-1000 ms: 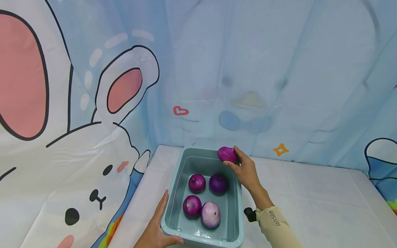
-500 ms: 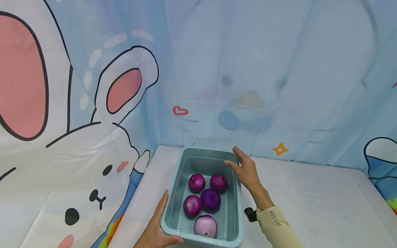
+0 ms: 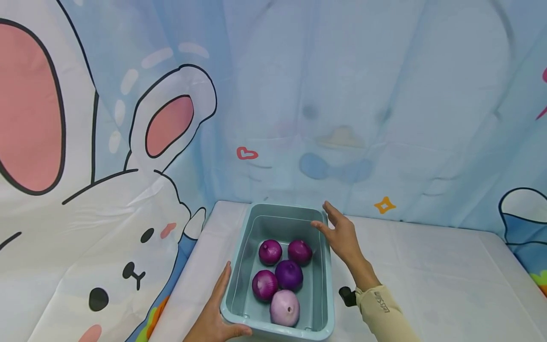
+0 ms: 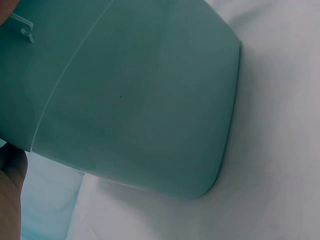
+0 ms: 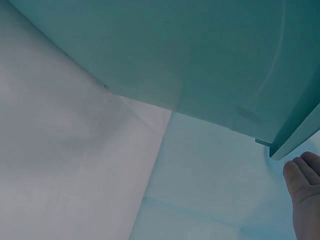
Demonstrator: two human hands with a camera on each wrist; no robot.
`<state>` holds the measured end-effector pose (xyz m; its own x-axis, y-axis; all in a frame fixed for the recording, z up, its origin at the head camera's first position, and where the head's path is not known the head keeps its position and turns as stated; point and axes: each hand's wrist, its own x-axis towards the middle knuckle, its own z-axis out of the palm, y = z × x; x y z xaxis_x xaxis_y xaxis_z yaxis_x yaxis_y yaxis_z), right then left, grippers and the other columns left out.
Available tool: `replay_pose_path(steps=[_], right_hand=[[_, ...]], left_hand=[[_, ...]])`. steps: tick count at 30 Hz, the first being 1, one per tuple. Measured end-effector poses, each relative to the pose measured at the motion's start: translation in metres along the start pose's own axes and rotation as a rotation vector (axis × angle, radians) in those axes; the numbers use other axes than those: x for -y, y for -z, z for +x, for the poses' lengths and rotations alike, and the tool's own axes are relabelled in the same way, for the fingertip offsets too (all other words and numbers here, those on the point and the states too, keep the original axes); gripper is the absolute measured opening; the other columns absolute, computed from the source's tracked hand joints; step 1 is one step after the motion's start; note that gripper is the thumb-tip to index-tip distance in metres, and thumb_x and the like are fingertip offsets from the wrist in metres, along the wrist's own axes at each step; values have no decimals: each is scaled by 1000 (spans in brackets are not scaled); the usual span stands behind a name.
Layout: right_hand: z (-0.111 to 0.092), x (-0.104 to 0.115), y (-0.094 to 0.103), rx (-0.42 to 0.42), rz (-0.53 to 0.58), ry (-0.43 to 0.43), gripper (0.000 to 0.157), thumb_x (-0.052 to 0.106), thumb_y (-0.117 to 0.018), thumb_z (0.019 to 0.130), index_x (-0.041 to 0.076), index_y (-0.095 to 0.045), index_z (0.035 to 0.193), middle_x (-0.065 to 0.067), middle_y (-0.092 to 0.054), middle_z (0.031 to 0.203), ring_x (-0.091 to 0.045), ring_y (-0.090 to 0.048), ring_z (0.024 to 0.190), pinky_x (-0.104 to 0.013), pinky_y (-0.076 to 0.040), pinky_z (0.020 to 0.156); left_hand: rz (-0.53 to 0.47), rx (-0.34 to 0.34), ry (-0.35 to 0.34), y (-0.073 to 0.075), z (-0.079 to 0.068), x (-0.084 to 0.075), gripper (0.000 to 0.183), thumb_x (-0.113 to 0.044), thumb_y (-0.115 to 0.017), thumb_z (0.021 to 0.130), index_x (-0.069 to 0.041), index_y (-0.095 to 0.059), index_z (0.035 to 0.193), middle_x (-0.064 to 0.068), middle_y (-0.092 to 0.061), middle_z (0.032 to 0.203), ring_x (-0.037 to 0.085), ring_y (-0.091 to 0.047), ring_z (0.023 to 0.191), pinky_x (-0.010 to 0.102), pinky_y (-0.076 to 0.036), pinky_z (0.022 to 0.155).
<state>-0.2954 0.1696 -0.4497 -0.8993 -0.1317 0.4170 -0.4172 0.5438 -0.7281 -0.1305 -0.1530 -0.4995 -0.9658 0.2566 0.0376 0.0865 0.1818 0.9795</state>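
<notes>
A light teal plastic bin [image 3: 239,237] holds several onions. Two reddish-purple ones, a far-left onion [image 3: 270,251] and a far-right onion [image 3: 300,251], lie towards the back. A dark purple onion [image 3: 288,275] sits in the middle beside another purple onion [image 3: 264,285], and a pale lilac onion [image 3: 284,308] is nearest the front. My left hand [image 3: 215,311] rests at the bin's near-left corner, straight fingers along its side and thumb at the front rim. At the far-right corner is my right hand [image 3: 342,235], thumb and fingers spread, holding nothing.
The bin stands on a white cloth-covered table [image 3: 427,275]. Behind it hangs a light blue printed curtain [image 3: 384,118], with a large rabbit print [image 3: 107,228] on the left. A small black wrist camera [image 3: 347,296] sits by the right sleeve.
The right hand has let go of an onion, which dropped into the bin. The dark and pale onions rolled towards the front, and the pale one turned. The left hand stays at the corner.
</notes>
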Motion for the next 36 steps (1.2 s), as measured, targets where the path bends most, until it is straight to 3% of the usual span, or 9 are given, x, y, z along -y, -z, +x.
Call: replay_pose_path(steps=[21, 28, 32, 36], right_hand=[[-6, -2, 11, -17, -1, -22, 74, 22, -71, 89, -2, -34, 148, -23, -43, 147, -44, -44, 132, -54, -45, 100], [-9, -4, 18, -26, -21, -12, 71, 21, -70, 90, -3, -35, 148, -24, -42, 147, -45, -43, 131, -55, -45, 100], [-9, -4, 21, -34, -36, -20, 71, 23, -70, 90, -3, -36, 147, -24, -42, 147, -46, -43, 131, -57, -44, 101], [-9, -4, 22, -26, -50, -37, 70, 27, -68, 92, -2, -36, 148, -23, -41, 148, -47, -41, 132, -58, -42, 102]], left_hand=[[6, -5, -2, 2, 1, -1, 123, -31, -88, 70, -43, 1, 154, -2, -3, 163, 38, -25, 143, 44, -45, 104], [138, 16, 12, 12, 2, -5, 122, -36, -85, 73, -43, 7, 153, -3, 6, 164, 35, -11, 148, 56, -30, 112], [261, -27, -60, 25, 10, -11, 111, -29, -77, 81, -38, 6, 155, -6, 5, 164, 27, -15, 149, 54, -27, 113], [385, -58, -137, 37, 24, -23, 99, -31, -70, 87, -34, 2, 156, -3, -1, 164, 28, -14, 150, 62, -25, 111]])
